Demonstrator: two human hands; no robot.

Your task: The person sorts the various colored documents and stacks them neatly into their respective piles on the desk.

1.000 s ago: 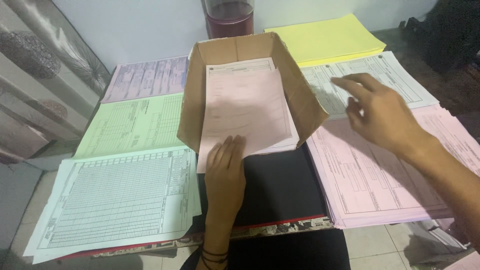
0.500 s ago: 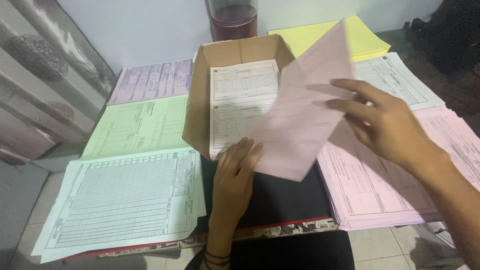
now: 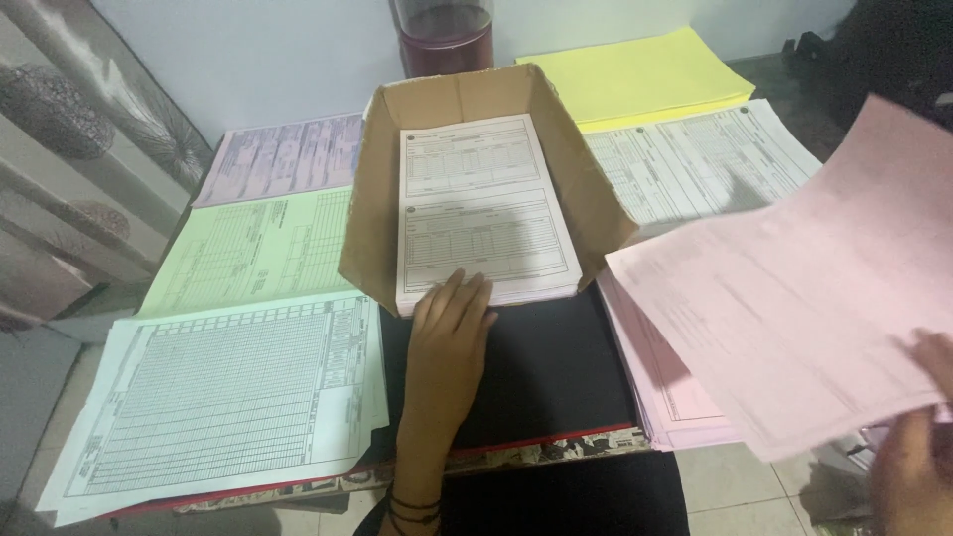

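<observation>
My left hand (image 3: 447, 342) lies flat, fingertips pressing the near edge of a white printed form stack (image 3: 481, 203) inside an open brown cardboard box (image 3: 369, 213). My right hand (image 3: 918, 452) at the lower right edge holds a pink sheet (image 3: 804, 288), lifted and tilted over the pink paper stack (image 3: 675, 392) on the right. Only part of that hand shows.
Stacks of forms surround the box: purple (image 3: 278, 159), green (image 3: 248, 248), a large white gridded one (image 3: 228, 397) at the left, yellow (image 3: 635, 74) and white (image 3: 695, 164) at the back right. A black board (image 3: 541, 372) lies in front. A dark red jar (image 3: 444, 35) stands behind.
My right hand has lifted the pink sheet out of the box and swung it to the right, uncovering the white form beneath. My left hand has stayed at the box's front edge.
</observation>
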